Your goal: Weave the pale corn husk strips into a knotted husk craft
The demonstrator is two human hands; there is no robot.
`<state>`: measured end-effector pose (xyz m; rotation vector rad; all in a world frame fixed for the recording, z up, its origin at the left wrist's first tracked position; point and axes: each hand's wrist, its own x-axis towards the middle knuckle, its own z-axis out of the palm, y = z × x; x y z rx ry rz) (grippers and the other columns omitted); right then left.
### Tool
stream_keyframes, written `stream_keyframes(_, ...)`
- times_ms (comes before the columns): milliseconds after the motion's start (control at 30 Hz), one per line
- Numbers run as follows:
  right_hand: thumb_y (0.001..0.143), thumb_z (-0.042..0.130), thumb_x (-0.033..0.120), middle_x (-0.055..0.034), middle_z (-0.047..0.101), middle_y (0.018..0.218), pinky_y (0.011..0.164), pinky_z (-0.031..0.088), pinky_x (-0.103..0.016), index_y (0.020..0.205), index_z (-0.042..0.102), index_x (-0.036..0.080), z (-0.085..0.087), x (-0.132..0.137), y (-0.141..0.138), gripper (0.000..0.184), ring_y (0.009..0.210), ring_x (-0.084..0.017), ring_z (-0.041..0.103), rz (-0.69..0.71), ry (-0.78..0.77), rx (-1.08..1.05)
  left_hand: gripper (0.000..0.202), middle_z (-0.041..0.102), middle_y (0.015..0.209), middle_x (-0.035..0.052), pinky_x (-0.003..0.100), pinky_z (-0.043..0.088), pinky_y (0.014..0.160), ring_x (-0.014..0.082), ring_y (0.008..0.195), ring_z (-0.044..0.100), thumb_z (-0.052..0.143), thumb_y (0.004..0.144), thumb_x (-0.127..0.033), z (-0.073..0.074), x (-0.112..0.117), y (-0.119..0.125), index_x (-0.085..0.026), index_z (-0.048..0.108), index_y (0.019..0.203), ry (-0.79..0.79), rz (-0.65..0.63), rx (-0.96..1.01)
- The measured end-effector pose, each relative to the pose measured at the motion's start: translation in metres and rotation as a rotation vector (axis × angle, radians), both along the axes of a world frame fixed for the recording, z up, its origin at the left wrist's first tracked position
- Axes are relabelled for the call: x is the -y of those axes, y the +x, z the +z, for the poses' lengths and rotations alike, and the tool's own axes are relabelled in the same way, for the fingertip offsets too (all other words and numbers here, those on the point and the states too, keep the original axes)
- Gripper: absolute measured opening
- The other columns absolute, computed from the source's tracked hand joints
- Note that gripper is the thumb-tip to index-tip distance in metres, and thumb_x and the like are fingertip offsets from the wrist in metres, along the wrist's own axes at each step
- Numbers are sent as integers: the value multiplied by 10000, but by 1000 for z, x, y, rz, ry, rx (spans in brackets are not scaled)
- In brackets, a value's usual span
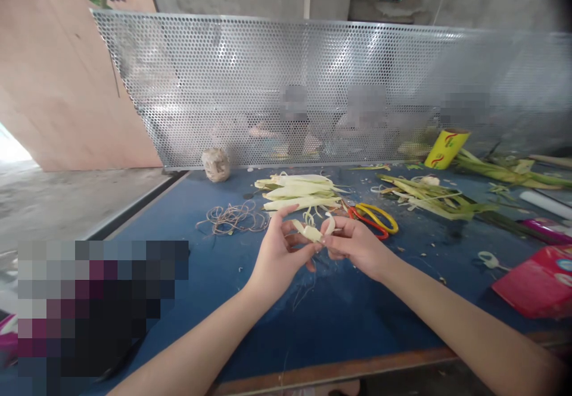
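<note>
Between both hands is a pale corn husk strip (pixel 311 233), curled up at its ends. My left hand (pixel 283 247) pinches its left side with thumb and fingers. My right hand (pixel 353 242) grips the right side, the fingertips of both hands almost meeting. Just beyond them lies a row of pale green corn husks (pixel 299 190). Scissors with one red and one yellow handle (pixel 378 216) rest beside my right hand, their blades mostly hidden. To the left is a loose tangle of thin brown string (pixel 235 217).
A perforated metal screen (pixel 250 86) borders the back of the blue table (pixel 214 301). A wrapped lump (pixel 215 165) stands back left. At right are a yellow roll (pixel 447 149), green leaf scraps (pixel 440 196) and a red packet (pixel 536 283). A pixelated patch covers the lower left.
</note>
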<state>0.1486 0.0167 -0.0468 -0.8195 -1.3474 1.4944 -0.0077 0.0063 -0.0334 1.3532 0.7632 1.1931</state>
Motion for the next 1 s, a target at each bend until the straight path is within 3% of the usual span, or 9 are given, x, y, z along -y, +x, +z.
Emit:
stream_keyframes(267, 683, 653, 325, 25, 518, 592, 532, 376, -241, 610, 518, 183, 5, 3, 0, 210, 549, -112, 484, -300, 265, 293, 635, 584, 760, -7, 197, 452, 381, 115, 566, 572, 730, 576, -141, 1, -4, 1, -177, 383, 1106, -116, -28, 82)
stream_keyframes(433, 716, 627, 270, -18, 526, 707, 576, 402, -267, 608, 481, 192, 3, 3, 0, 198, 660, -153, 506, -526, 650, 501, 647, 588, 713, -26, 190, 425, 361, 105, 528, 555, 736, 579, -157, 3, -3, 2, -173, 378, 1117, -126, -14, 86)
stream_keyframes(600, 723, 642, 218, -31, 552, 759, 741, 419, -363, 610, 449, 206, 3, 4, 2, 223, 778, -195, 529, -662, 1009, 644, 582, 607, 707, -28, 194, 407, 366, 70, 440, 512, 724, 606, -183, 2, -2, 2, -166, 395, 1086, -127, -26, 78)
stream_keyframes(833, 750, 605, 213, -21, 517, 721, 659, 434, -318, 643, 401, 213, 1, 5, 4, 230, 715, -176, 523, -604, 993, 676, 603, 606, 706, -28, 192, 401, 333, 99, 455, 553, 747, 572, -181, 0, -6, -1, -183, 398, 1065, -122, 26, 63)
stream_keyframes(1000, 739, 597, 184, -18, 506, 729, 549, 412, -264, 671, 422, 213, 1, 8, 1, 190, 657, -150, 507, -520, 856, 517, 538, 603, 689, -35, 182, 393, 320, 60, 396, 486, 720, 614, -180, 2, -3, 0, -175, 408, 1053, -83, 0, 53)
